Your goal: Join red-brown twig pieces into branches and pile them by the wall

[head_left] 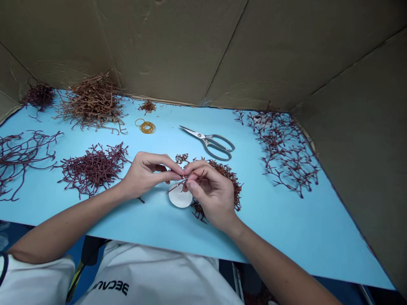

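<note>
My left hand (148, 176) and my right hand (210, 190) meet at the fingertips, pinching a thin reddish twig (184, 182) between them. Below the twig lies a round white disc (180, 196), possibly a small dish, and neither palm rests on it. A heap of dark red branching twigs (230, 180) lies partly hidden under my right hand. Another dark red heap (92, 169) lies just left of my left hand, with a few stray sprigs near my wrist.
Grey-handled scissors (211, 142) and a coil of thin rubber bands (148, 127) lie on the blue board (295, 237) beyond my hands. Further twig heaps (92, 103) (40, 95) and spread branches (282, 148) (22, 156) surround them. Cardboard walls (190, 42) stand behind.
</note>
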A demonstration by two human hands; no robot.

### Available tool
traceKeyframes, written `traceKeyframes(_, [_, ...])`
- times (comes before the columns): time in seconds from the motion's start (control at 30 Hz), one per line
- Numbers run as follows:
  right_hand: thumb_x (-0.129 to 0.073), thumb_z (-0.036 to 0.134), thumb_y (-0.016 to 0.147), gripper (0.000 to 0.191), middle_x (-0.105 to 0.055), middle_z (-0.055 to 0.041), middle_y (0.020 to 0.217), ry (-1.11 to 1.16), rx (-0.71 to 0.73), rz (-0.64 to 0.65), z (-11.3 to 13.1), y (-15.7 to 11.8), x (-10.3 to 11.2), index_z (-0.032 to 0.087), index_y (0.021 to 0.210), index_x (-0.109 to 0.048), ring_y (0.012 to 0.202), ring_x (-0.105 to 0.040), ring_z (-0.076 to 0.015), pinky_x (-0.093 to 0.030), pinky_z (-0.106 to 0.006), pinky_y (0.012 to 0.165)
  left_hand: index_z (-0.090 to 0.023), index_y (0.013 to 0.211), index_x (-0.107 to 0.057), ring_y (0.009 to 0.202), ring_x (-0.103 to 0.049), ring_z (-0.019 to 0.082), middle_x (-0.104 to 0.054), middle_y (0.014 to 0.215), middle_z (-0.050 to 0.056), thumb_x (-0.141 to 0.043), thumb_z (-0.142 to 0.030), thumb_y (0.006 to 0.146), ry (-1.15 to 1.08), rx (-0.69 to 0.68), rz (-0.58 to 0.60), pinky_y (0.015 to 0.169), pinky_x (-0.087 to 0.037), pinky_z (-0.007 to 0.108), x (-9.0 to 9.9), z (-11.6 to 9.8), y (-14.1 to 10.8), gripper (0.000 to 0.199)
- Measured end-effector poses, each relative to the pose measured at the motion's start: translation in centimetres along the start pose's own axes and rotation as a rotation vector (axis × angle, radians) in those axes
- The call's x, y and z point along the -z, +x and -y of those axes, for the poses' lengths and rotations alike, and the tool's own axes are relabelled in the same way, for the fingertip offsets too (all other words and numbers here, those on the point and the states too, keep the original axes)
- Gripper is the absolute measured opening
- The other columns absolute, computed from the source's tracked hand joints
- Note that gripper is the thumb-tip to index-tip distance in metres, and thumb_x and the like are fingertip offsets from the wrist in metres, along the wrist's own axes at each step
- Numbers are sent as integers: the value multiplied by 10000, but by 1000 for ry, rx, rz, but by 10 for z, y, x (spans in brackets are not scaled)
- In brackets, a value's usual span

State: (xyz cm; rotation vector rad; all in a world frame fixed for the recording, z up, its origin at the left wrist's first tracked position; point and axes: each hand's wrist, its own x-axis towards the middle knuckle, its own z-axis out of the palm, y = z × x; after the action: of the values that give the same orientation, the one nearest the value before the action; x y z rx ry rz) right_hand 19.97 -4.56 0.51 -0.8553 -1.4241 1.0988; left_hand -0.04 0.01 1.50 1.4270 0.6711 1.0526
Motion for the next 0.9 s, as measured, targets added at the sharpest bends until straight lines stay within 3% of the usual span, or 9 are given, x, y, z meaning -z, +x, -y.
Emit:
traceKeyframes(0.53, [-700, 191, 997, 120, -671, -39, 1011, -125, 66, 55, 0, 3, 3, 237, 887, -687, 909, -681, -158, -591, -267, 734, -208, 1213, -829, 814, -818, 173, -854, 937, 67, -865, -184, 890, 406, -365, 59, 810, -672, 255, 8, -7, -1, 325])
traceKeyframes(0.77, [-729, 183, 975, 109, -699, -35, 1009, -184, 85, 46, -1, 2, 4, 246, 888, -710, 925, -688, -166, -588, -279, 761, -189, 1297, -765, 815, -829, 188, -846, 885, 63, -882, -213, 877, 224, -152, 82, 808, -679, 252, 8, -2, -3, 437])
traceKeyframes(0.9, [-752, 153, 951, 121, -710, -30, 988, -219, 120, -42, 0, 3, 7, 247, 879, -729, 910, -692, -165, -596, -292, 776, -203, 1351, -727, 946, -816, 198, -839, 1000, 82, -855, -243, 906, 165, -72, 68, 858, -672, 278, 11, -3, 3, 465])
